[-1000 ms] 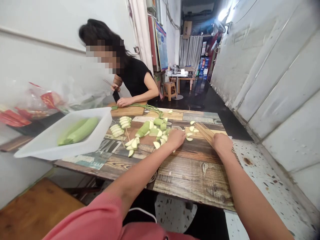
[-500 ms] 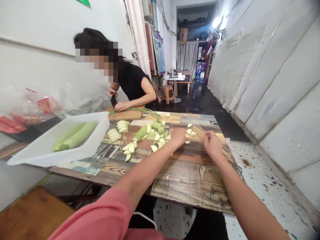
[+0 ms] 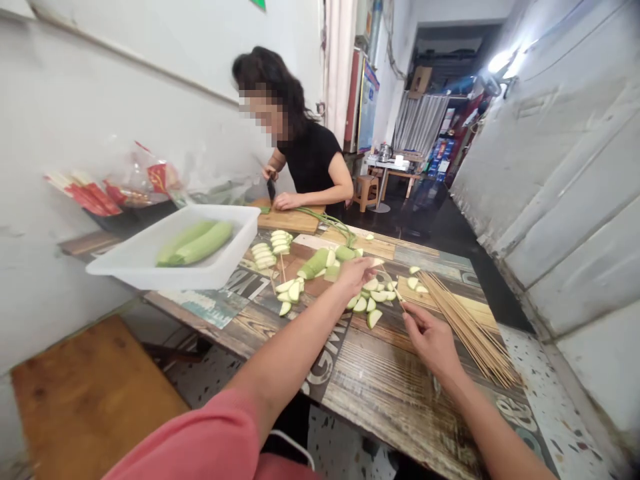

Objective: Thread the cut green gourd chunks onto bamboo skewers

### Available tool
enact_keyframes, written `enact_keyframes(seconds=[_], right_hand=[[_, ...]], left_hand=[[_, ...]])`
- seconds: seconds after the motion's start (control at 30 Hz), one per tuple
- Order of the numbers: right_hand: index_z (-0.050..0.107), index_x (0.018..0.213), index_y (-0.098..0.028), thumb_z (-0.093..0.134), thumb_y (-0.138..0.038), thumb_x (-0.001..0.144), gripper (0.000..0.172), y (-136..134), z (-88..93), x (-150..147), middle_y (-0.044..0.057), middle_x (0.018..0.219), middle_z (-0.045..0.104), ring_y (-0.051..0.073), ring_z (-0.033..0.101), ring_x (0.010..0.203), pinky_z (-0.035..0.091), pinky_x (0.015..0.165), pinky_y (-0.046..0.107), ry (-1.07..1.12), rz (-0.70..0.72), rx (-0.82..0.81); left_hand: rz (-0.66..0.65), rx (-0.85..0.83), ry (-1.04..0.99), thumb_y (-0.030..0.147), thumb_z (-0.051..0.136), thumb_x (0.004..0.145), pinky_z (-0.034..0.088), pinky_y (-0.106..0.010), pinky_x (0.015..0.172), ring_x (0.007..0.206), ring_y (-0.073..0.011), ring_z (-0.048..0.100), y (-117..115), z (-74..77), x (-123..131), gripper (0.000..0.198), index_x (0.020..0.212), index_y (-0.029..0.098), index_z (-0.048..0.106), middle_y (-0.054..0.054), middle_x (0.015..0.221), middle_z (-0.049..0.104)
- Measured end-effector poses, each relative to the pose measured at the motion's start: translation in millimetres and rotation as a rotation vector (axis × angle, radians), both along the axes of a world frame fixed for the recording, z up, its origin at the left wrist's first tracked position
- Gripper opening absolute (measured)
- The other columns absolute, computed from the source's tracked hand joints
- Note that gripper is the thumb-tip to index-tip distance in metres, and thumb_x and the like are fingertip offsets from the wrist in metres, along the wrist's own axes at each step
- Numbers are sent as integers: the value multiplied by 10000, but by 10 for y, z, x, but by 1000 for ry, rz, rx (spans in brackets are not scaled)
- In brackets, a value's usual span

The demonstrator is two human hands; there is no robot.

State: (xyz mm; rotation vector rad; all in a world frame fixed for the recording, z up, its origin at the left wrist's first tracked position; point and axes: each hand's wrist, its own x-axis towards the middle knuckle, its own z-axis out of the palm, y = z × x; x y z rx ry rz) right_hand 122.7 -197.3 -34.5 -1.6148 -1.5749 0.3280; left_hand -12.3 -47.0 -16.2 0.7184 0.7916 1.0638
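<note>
While pinching a thin bamboo skewer (image 3: 398, 295) by its lower end between thumb and forefinger of the right hand (image 3: 431, 339), lays the left hand (image 3: 356, 272) palm down, fingers loosely bent, on the cut squash slices (image 3: 373, 297) in the middle of the wooden table (image 3: 390, 393); cannot tell whether a slice is gripped. Points the skewer's tip in among those slices. Has a white plastic tub (image 3: 145, 263) at the table's left edge, with whole green squashes (image 3: 200, 241) inside. Has the loose skewer bundle (image 3: 465, 323) just right of the right hand, running toward the right edge. Finds bare wood along the near edge. Shares the far end with a co-worker's hand (image 3: 287, 200) on a cutting board (image 3: 295, 220)
</note>
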Motion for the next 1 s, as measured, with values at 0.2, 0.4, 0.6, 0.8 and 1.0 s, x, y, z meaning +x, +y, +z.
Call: enact_keyframes(seconds=[0.2, 0.4, 0.6, 0.8, 1.0], right_hand=[[673, 1017, -176, 480, -386, 789, 365, -2, -15, -22, 61, 848, 711, 181, 649, 655, 501, 622, 281, -35, -3, -21], [676, 1021, -167, 484, -374, 791, 365, 2, -15, -14, 76, 946, 698, 199, 665, 798, 507, 725, 290, -41, -18, -35], [678, 1014, -149, 482, -353, 793, 359, 0, 1, -21, 79, 954, 695, 196, 664, 830, 506, 743, 277, -49, -13, -23], [670, 1036, -152, 483, -356, 803, 362, -1, -9, -18, 71, 945, 698, 192, 667, 806, 508, 712, 267, -52, -11, -37], [671, 1038, -142, 485, -365, 804, 373, -6, -26, -12, 78, 938, 699, 195, 665, 812, 506, 706, 256, -52, -8, -38]], left_hand=[[65, -109, -25, 131, 649, 732, 477, -180, 528, 561, -95, 607, 12, 70, -46, 102, 780, 83, 573, -93, 723, 655], [35, -135, -37, 118, 627, 744, 510, -217, 577, 609, -126, 636, 29, 23, -36, 105, 821, 78, 566, -99, 743, 662], [11, -135, -62, 106, 620, 750, 527, -227, 603, 641, -137, 646, 25, 9, -26, 84, 799, 78, 558, -103, 729, 665], [2, -133, -77, 89, 593, 771, 527, -222, 594, 630, -135, 647, 10, 27, -25, 38, 787, 72, 564, -108, 720, 661], [-7, -150, -103, 99, 600, 772, 529, -235, 622, 641, -143, 649, 18, 21, -34, 44, 785, 69, 571, -116, 716, 662]])
